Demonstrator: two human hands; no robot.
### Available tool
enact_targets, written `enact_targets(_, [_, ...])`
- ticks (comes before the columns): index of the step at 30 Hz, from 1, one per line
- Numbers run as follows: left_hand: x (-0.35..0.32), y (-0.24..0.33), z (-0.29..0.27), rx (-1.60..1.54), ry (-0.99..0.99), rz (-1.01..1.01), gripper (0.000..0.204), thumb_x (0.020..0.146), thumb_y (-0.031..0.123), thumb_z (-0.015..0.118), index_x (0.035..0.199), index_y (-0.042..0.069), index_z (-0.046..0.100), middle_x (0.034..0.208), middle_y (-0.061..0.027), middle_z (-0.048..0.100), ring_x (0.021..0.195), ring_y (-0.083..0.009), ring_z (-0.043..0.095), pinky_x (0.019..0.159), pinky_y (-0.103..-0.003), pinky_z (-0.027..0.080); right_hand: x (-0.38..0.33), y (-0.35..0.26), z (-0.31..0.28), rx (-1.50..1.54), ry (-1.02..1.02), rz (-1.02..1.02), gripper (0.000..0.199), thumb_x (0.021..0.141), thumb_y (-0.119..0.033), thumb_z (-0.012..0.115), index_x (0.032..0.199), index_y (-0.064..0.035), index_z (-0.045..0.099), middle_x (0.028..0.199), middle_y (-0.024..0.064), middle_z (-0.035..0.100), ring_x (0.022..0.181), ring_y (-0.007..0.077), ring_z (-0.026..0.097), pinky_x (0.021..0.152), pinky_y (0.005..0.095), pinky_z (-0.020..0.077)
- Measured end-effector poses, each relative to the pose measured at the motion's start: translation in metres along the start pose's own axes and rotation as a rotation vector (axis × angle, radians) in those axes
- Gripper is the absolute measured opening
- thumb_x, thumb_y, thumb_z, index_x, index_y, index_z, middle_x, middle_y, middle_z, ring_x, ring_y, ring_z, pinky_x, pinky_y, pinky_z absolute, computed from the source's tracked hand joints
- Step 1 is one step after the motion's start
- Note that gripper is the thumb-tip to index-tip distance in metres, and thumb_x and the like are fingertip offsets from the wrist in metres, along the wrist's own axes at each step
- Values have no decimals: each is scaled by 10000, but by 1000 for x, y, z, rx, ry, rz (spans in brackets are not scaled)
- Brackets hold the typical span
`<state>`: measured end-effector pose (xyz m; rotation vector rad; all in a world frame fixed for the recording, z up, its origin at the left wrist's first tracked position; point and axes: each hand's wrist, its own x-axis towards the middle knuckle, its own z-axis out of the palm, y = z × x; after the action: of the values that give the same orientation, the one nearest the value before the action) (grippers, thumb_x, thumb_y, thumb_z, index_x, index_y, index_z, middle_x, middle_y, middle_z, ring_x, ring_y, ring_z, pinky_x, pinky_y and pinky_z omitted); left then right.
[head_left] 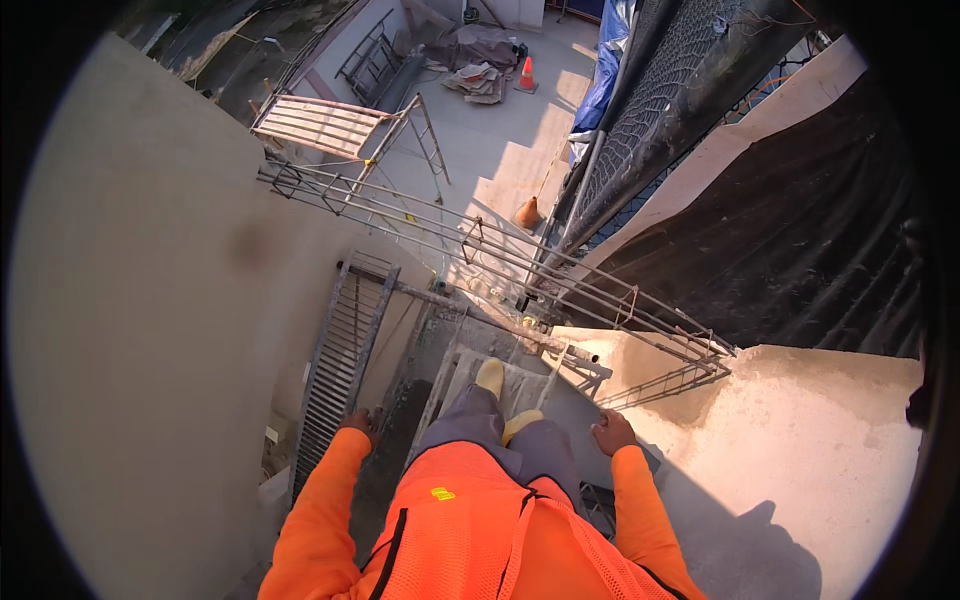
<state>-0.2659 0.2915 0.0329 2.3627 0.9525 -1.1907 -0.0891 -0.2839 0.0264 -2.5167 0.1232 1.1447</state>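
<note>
My left hand (pixel 362 422) hangs beside a slatted metal scaffold panel (pixel 345 340), its fingers loosely apart; whether they touch the panel's edge I cannot tell. Out to my right side, my right hand (pixel 613 433) is held with loosely bent fingers and nothing visible in it, over a grey board (pixel 578 405). Under me is a worn plank platform (pixel 462 378), where my yellowish boots (pixel 490 374) stand. Ahead of the boots, a rusty metal pipe (pixel 560 343) runs across at an angle.
A long rebar cage (pixel 475 232) crosses ahead. Below stand a scaffold frame with a slatted top (pixel 320 125), an orange cone (pixel 527 75) and crumpled tarps (pixel 478 80). A plastered wall (pixel 150 300) rises on the left; black netting (pixel 655 125) and dark sheeting (pixel 790 230) are on the right.
</note>
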Motion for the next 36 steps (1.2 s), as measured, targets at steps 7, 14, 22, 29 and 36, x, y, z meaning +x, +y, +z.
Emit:
enact_targets(7, [-83, 1, 74, -398, 60, 6, 571, 683, 275, 840, 1189, 95, 646, 1086, -228, 736, 1057, -426, 707, 919, -488, 562, 38, -102, -99, -318, 641, -556, 794, 804, -162, 798, 1502, -53, 438, 1451, 192, 455, 1364, 402, 440, 1147, 462, 382])
enact_targets(14, [-185, -2, 184, -697, 129, -200, 603, 666, 278, 835, 1207, 95, 642, 1081, -225, 743, 1036, -414, 714, 918, -466, 566, 128, -167, -159, -539, 359, -447, 1083, 782, -334, 858, 1653, -176, 233, 1616, 158, 382, 1512, 335, 338, 1216, 500, 307])
enact_targets(22, [-305, -8, 311, -920, 16, -602, 630, 653, 286, 857, 1215, 80, 661, 1158, -223, 730, 1103, -393, 704, 956, -452, 565, 208, -149, -192, -380, 52, -535, 989, 782, -436, 847, 1587, -100, 382, 1481, 235, 539, 1357, 368, 549, 1133, 446, 441])
enact_targets(29, [-331, 28, 359, -1103, 34, -772, 692, 643, 324, 868, 1248, 71, 646, 1212, -217, 719, 1128, -389, 694, 973, -446, 554, 217, -163, -200, -546, 16, -542, 873, 775, -338, 900, 1482, -18, 499, 1339, 197, 661, 1232, 304, 646, 1093, 404, 472])
enact_targets(36, [-319, 18, 357, -1204, 97, -694, 687, 649, 322, 876, 1246, 76, 640, 1207, -224, 718, 1131, -394, 692, 977, -450, 551, 175, -218, -152, -642, 479, -743, 833, 789, -276, 844, 1494, -37, 472, 1487, 251, 461, 1390, 426, 455, 1179, 462, 392])
